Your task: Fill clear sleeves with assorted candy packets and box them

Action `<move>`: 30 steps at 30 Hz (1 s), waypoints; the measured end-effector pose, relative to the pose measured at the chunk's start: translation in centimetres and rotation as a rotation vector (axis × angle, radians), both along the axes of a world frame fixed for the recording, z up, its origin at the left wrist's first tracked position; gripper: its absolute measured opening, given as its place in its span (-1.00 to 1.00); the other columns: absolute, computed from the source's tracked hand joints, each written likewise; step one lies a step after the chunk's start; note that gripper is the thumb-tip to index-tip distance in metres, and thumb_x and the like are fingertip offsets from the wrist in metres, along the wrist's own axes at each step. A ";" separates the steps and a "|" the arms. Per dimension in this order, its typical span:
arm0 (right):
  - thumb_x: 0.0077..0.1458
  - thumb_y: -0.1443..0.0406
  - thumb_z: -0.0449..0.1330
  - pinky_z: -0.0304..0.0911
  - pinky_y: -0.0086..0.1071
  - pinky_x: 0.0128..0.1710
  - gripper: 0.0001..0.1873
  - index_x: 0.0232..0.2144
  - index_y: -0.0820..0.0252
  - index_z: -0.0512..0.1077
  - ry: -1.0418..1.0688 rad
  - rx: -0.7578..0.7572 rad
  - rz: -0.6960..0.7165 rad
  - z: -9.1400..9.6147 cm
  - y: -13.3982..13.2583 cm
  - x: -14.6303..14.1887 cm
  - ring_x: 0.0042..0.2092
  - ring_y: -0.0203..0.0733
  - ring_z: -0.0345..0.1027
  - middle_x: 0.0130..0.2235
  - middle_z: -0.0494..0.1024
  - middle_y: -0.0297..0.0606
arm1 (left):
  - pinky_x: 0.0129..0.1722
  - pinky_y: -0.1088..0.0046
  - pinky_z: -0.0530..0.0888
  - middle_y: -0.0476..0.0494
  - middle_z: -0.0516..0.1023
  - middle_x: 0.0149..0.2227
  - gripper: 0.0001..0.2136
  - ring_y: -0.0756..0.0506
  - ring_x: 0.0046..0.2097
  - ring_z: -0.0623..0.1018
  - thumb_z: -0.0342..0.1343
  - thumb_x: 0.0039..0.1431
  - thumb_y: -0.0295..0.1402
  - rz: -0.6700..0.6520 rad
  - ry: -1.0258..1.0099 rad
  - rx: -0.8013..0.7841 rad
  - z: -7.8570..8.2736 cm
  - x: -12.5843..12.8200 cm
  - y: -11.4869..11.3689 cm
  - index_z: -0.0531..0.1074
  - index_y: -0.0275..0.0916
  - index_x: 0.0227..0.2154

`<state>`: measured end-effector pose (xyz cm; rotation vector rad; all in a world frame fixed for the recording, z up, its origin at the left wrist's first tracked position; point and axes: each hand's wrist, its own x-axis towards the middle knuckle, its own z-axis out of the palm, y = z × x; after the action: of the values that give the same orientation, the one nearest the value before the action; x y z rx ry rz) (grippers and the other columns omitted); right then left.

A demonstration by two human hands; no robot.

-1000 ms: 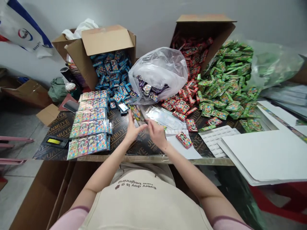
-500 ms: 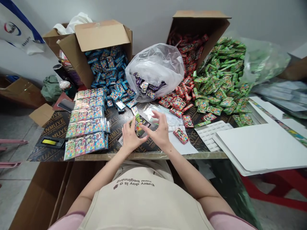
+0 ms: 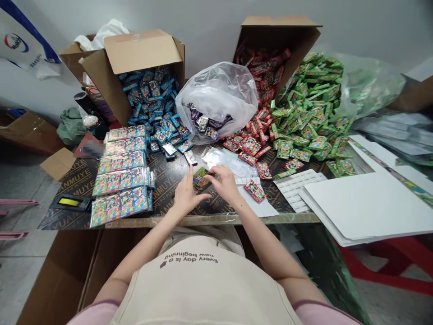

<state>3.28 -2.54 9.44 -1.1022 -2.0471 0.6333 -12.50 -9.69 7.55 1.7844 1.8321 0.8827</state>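
Note:
A green-and-black printed card or flat packet [image 3: 200,177] is tilted above the dark tabletop between my hands. My right hand [image 3: 224,184] pinches its right side between thumb and fingers. My left hand [image 3: 186,193] is at the packet's left, fingers stretched out and thumb apart; whether a fingertip touches the packet, I cannot tell. Just beyond lies a small whitish packet [image 3: 191,157]. Clear plastic sleeves [image 3: 230,161] lie behind my right hand, and a small red packet [image 3: 254,190] rests on white paper to its right.
Wrapped multi-packs [image 3: 120,203] are stacked at left, beside a black box cutter [image 3: 71,201]. Behind are a carton of blue packets [image 3: 150,92], a clear bag [image 3: 216,99] with purple ones, a carton of red packets [image 3: 264,67] and a green heap [image 3: 307,108]. White boards [image 3: 368,207] overhang the right edge.
My right hand has closed from an open pose onto the packet's right side. The packet has shifted slightly right, away from my left hand, whose fingers have straightened.

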 end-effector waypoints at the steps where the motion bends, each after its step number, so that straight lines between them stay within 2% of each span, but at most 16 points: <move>1: 0.09 0.24 0.22 0.15 -0.30 -0.29 -0.78 -0.54 0.16 0.35 0.002 0.015 0.047 0.6 0.0 0.5 -0.32 -0.12 0.29 -0.47 0.43 -0.27 | -0.01 0.18 0.38 -0.33 0.48 0.04 -0.19 -0.31 0.02 0.47 0.28 -0.04 -0.04 -0.104 -0.155 -0.082 0.7 -0.6 0.1 0.19 -0.29 0.25; 4: 0.16 0.24 0.17 0.16 -0.33 -0.28 -0.82 -0.47 0.16 0.38 0.002 0.033 0.239 2.2 -0.3 1.8 -0.34 -0.17 0.30 -0.44 0.47 -0.27 | 0.07 0.22 0.34 -0.21 0.54 -0.01 -0.44 -0.27 0.05 0.48 0.19 0.06 -0.02 -0.460 -0.614 -0.294 2.1 -2.1 0.0 0.44 -0.24 0.06; 5: 0.18 0.25 0.16 0.15 -0.34 -0.27 -0.82 -0.46 0.16 0.39 -0.004 0.041 0.299 2.6 -0.4 2.0 -0.35 -0.19 0.30 -0.44 0.48 -0.28 | 0.10 0.22 0.31 -0.20 0.54 -0.01 -0.45 -0.27 0.07 0.47 0.20 0.04 -0.02 -0.536 -0.750 -0.340 2.3 -2.3 -0.2 0.47 -0.24 0.03; 7: 0.21 0.25 0.14 0.15 -0.35 -0.26 -0.82 -0.43 0.16 0.40 -0.012 0.044 0.388 3.1 -0.7 2.2 -0.36 -0.22 0.30 -0.43 0.50 -0.29 | 0.11 0.20 0.30 -0.22 0.54 0.00 -0.40 -0.28 0.07 0.47 0.26 -0.06 -0.02 -0.578 -0.979 -0.414 2.1 -2.2 -0.6 0.47 -0.23 0.03; 10: 0.19 0.19 0.16 0.17 -0.35 -0.26 -0.80 -0.42 0.16 0.43 -0.001 -0.011 0.445 3.3 -1.1 2.0 -0.36 -0.23 0.30 -0.42 0.52 -0.30 | 0.04 0.21 0.35 -0.23 0.56 -0.05 -0.37 -0.28 0.00 0.50 0.31 -0.16 -0.08 -0.491 -1.153 -0.478 1.7 -1.6 -1.2 0.46 -0.22 0.03; 14: 0.05 0.05 0.28 0.20 -0.31 -0.23 -0.71 -0.35 0.16 0.49 -0.022 -0.124 0.525 3.8 -1.1 1.9 -0.32 -0.19 0.33 -0.38 0.55 -0.30 | -0.05 0.32 0.36 -0.15 0.58 -0.22 -0.49 -0.20 -0.11 0.51 0.35 -0.21 -0.21 -0.366 -1.089 -0.443 1.9 -0.9 -1.6 0.52 -0.28 -0.12; 17: -0.05 0.04 0.35 0.23 -0.28 -0.20 -0.63 -0.27 0.14 0.52 -0.051 -0.159 0.566 4.0 -1.0 1.9 -0.30 -0.18 0.34 -0.33 0.57 -0.29 | -0.12 0.40 0.36 -0.10 0.58 -0.27 -0.55 -0.13 -0.20 0.50 0.37 -0.23 -0.29 -0.311 -1.020 -0.446 2.3 -0.7 -1.7 0.53 -0.29 -0.18; 19: -0.10 0.05 0.38 0.26 -0.24 -0.17 -0.59 -0.21 0.11 0.52 -0.005 -0.149 0.498 3.8 -0.7 1.9 -0.29 -0.17 0.36 -0.32 0.57 -0.29 | -0.16 0.43 0.36 -0.08 0.58 -0.30 -0.61 -0.09 -0.25 0.50 0.36 -0.18 -0.29 -0.263 -0.983 -0.429 2.3 -0.7 -1.7 0.54 -0.29 -0.22; 22: -0.11 0.07 0.39 0.28 -0.14 -0.05 -0.53 -0.13 0.08 0.51 0.216 -0.133 0.212 2.6 -0.4 1.6 -0.18 -0.11 0.39 -0.27 0.56 -0.27 | -0.26 0.44 0.37 -0.09 0.58 -0.38 -0.69 -0.06 -0.35 0.49 0.32 -0.12 -0.21 -0.110 -1.028 -0.403 2.2 -0.9 -1.4 0.55 -0.32 -0.35; 24: -0.14 0.05 0.39 0.30 -0.11 -0.02 -0.45 -0.08 0.07 0.48 0.377 -0.230 0.063 1.3 -0.4 1.1 -0.10 -0.08 0.41 -0.22 0.56 -0.24 | -0.36 0.45 0.35 -0.09 0.57 -0.45 -0.66 -0.03 -0.44 0.46 0.32 -0.13 -0.14 -0.015 -1.110 -0.417 2.0 -1.0 -1.3 0.54 -0.35 -0.41; 25: -0.17 0.04 0.40 0.33 -0.11 -0.04 -0.40 -0.06 0.08 0.46 0.429 -0.328 0.060 0.6 -0.5 0.7 -0.09 -0.07 0.42 -0.20 0.56 -0.23 | -0.40 0.46 0.33 -0.09 0.55 -0.48 -0.65 -0.01 -0.48 0.43 0.32 -0.14 -0.12 0.009 -1.138 -0.424 1.9 -1.1 -1.3 0.54 -0.35 -0.43; 28: -0.18 0.02 0.39 0.40 -0.15 -0.13 -0.40 -0.09 0.13 0.45 0.469 -0.650 0.247 -0.8 -1.1 -0.5 -0.16 -0.08 0.48 -0.21 0.58 -0.20 | -0.44 0.50 0.30 -0.06 0.53 -0.51 -0.64 0.02 -0.51 0.39 0.34 -0.15 -0.11 0.017 -1.138 -0.380 1.7 -1.1 -1.3 0.54 -0.36 -0.46; 29: -0.16 0.03 0.38 0.41 -0.16 -0.14 -0.43 -0.10 0.13 0.45 0.473 -0.685 0.272 -1.0 -1.4 -0.7 -0.17 -0.09 0.48 -0.20 0.58 -0.20 | -0.43 0.50 0.30 -0.06 0.53 -0.51 -0.65 0.02 -0.50 0.40 0.34 -0.15 -0.13 0.013 -1.125 -0.362 1.7 -1.1 -1.3 0.54 -0.36 -0.46; 30: -0.14 0.04 0.37 0.41 -0.17 -0.13 -0.45 -0.10 0.13 0.44 0.481 -0.655 0.236 -1.0 -1.6 -0.9 -0.15 -0.10 0.48 -0.17 0.58 -0.19 | -0.41 0.49 0.32 -0.06 0.54 -0.49 -0.66 0.02 -0.49 0.41 0.34 -0.14 -0.14 0.010 -1.116 -0.356 1.8 -1.2 -1.4 0.55 -0.36 -0.45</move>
<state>2.38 -4.13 8.48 -0.9209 -1.5841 1.5988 -13.66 -11.06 9.30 0.7526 1.1281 1.1303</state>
